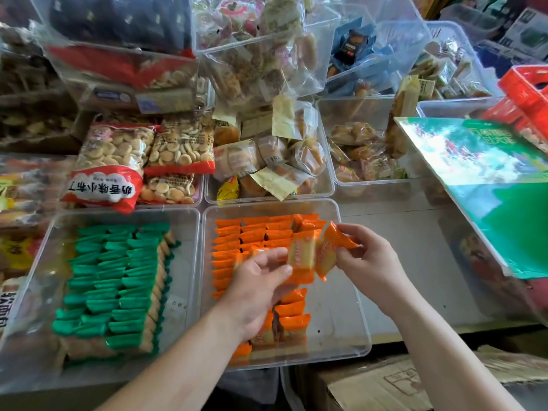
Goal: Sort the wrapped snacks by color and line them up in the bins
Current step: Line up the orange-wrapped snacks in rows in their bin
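Observation:
A clear bin (353,295) in front of me holds rows of orange-wrapped snacks (252,232). Left of it, a second clear bin (189,280) holds rows of green-wrapped snacks (115,280). My left hand (261,289) hovers over the orange bin and holds an orange-wrapped snack (302,256) with thumb and fingers. My right hand (367,259) pinches another orange-wrapped snack (329,247) right beside it. The two snacks touch or nearly touch above the bin. More orange snacks (292,318) stand in the bin under my left wrist.
Bags of small round biscuits (115,155) and clear bins of wrapped buns (275,161) stand behind the two bins. A green box (489,185) leans in at the right. Red boxes (527,96) sit at far right. A cardboard carton (385,384) lies below the counter edge.

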The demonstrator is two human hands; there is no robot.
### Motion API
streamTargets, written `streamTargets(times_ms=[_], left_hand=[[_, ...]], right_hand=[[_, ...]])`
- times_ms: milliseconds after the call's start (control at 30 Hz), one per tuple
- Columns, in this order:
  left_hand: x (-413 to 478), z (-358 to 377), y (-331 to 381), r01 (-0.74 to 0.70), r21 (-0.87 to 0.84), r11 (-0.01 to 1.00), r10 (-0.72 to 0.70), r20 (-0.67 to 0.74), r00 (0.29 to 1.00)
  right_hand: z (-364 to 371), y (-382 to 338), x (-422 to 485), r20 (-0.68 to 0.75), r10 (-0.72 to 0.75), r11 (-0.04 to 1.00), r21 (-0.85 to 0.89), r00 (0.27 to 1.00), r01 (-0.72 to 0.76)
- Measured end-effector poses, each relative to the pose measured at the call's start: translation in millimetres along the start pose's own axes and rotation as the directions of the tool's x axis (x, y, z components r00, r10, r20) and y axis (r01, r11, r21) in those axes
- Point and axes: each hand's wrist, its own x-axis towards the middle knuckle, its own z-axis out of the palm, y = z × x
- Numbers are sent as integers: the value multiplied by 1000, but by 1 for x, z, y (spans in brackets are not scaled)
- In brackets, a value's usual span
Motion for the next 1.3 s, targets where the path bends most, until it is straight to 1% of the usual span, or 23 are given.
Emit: streamTargets(times_ms=[67, 133, 200, 267, 333, 400, 467, 500, 567, 633, 667, 733, 800, 833, 900, 933, 1000, 1067, 1100, 1133, 1200, 1267, 1300], left_hand=[[-2, 4, -9, -2, 59, 998, -1, 40, 999], [0, 4, -13, -29, 140, 990, 21, 58, 998], [1, 5, -13, -56, 197, 979, 41, 80, 996], [0, 9, -14, -76, 230, 970, 62, 69, 996], [1, 12, -15, -103, 238, 966, 94, 48, 994], [1, 14, -14, -128, 248, 960, 116, 63, 991], [2, 16, -13, -155, 266, 951, 137, 83, 987], [4, 16, -14, -173, 303, 937, 158, 76, 985], [9, 10, -18, -228, 442, 868, 242, 24, 970], [13, -3, -18, -264, 633, 728, 370, -38, 928], [15, -13, -17, -260, 730, 632, 437, -59, 898], [16, -36, -11, -201, 866, 459, 509, -71, 858], [20, -51, -7, -110, 929, 354, 490, -84, 868], [21, -54, -5, -80, 945, 318, 475, -86, 876], [24, -53, -3, -58, 970, 236, 470, -62, 880], [26, -50, -2, -48, 978, 205, 467, -55, 882], [29, -48, 0, -14, 984, 176, 451, -68, 890], [32, -47, 0, 19, 982, 189, 428, -100, 898], [33, -47, -1, 25, 976, 215, 417, -115, 902], [33, -48, -2, 22, 968, 250, 409, -126, 904], [32, -50, -3, -1, 949, 315, 410, -135, 902], [31, -51, -2, -12, 946, 325, 421, -133, 897], [30, -51, -1, -13, 955, 296, 431, -121, 894]], right_hand=[[0, -4, 1, 36, 18, 997, 80, 999, -20], [-2, -7, 1, 63, 10, 995, 98, 998, -16], [-4, -5, 5, 79, -6, 1000, 26, 997, 4], [-6, -6, 4, 129, -24, 999, -34, 991, 29], [-6, -10, 3, 169, -44, 998, -29, 985, 50], [-7, -14, 3, 206, -61, 997, -31, 977, 69], [-5, -13, 6, 210, -87, 983, -143, 974, 119], [-4, -11, 9, 204, -96, 969, -205, 974, 139], [-3, -7, 16, 193, -109, 954, -257, 975, 157], [-2, -2, 27, 177, -127, 921, -345, 976, 183], [0, -1, 34, 182, -136, 892, -406, 974, 200], [6, 2, 46, 220, -134, 851, -473, 966, 226], [15, 7, 56, 301, -118, 825, -501, 946, 262], [20, 11, 60, 341, -128, 799, -521, 931, 301], [30, 18, 67, 399, -179, 701, -590, 899, 401], [33, 20, 69, 420, -209, 631, -632, 883, 450], [38, 24, 75, 450, -269, 451, -722, 852, 524], [41, 30, 81, 442, -321, 294, -794, 837, 532], [43, 33, 84, 417, -355, 259, -816, 837, 517], [45, 37, 86, 388, -385, 245, -832, 837, 498], [46, 44, 89, 344, -397, 223, -863, 851, 453], [47, 49, 91, 312, -396, 206, -886, 864, 415], [47, 51, 92, 303, -407, 193, -893, 862, 406]])
